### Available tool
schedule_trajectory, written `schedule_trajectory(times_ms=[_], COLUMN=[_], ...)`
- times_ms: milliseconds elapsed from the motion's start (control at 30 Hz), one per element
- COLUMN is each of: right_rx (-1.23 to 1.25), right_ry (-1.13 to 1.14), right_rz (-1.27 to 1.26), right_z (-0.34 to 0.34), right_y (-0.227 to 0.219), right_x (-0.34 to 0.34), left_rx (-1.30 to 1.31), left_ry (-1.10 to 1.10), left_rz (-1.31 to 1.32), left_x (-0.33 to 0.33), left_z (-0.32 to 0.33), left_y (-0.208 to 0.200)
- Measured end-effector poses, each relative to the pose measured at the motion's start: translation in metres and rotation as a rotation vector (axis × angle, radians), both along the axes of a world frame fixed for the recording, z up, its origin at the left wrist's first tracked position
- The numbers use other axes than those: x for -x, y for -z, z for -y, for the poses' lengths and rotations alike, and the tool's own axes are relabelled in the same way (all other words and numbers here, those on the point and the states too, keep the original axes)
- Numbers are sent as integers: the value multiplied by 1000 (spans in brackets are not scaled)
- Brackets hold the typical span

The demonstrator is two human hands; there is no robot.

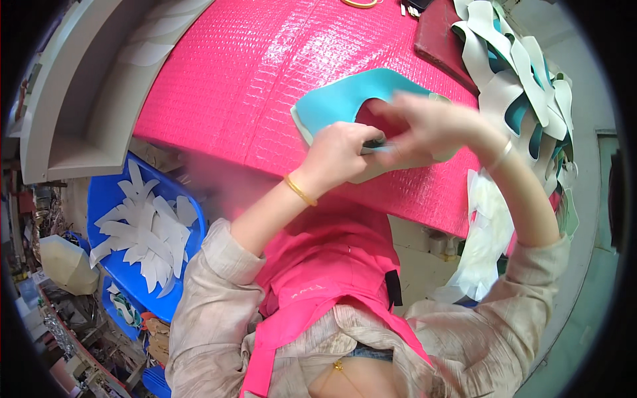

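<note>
A shoe upper (pixel 332 103), turquoise on its upturned face with pale edges, lies on the pink-covered table and has a rounded opening in its middle. My left hand (pixel 337 154) pinches its near edge beside the opening. Something small and dark shows at those fingertips, too little of it visible to name. Over the right part of the upper is my right hand (pixel 434 126), its fingers smeared by motion close to the left fingertips. Whether it grips anything is hidden by the blur.
Shiny pink sheeting (pixel 232 99) covers the table. Several white-and-teal uppers (pixel 524 86) hang in a pile at the right, next to a dark red board (pixel 448 43). A blue bin (pixel 192 212) with white strips stands lower left, below a grey curved shelf (pixel 73 156).
</note>
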State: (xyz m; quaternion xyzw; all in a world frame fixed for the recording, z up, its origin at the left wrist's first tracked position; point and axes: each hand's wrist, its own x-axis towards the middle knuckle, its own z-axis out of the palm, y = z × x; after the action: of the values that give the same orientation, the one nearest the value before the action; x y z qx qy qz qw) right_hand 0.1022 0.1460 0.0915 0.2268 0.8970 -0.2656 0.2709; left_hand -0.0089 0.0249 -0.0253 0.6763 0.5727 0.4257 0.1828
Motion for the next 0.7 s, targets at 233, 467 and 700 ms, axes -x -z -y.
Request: schedule_trajectory(times_ms=[233,467,700], right_rx=[-663,-850,-1233], right_ry=[-132,-125,-148], right_rz=[-391,-604,-1034], right_z=[29,19,-27], right_y=[44,64,89], right_x=[-59,-69,-42], left_rx=[-50,-140,-675], left_ry=[-76,-137,56], left_rz=[42,-147,-1065], left_x=[-9,-9,39], left_z=[0,-4,-53], left_y=[11,-10,-33])
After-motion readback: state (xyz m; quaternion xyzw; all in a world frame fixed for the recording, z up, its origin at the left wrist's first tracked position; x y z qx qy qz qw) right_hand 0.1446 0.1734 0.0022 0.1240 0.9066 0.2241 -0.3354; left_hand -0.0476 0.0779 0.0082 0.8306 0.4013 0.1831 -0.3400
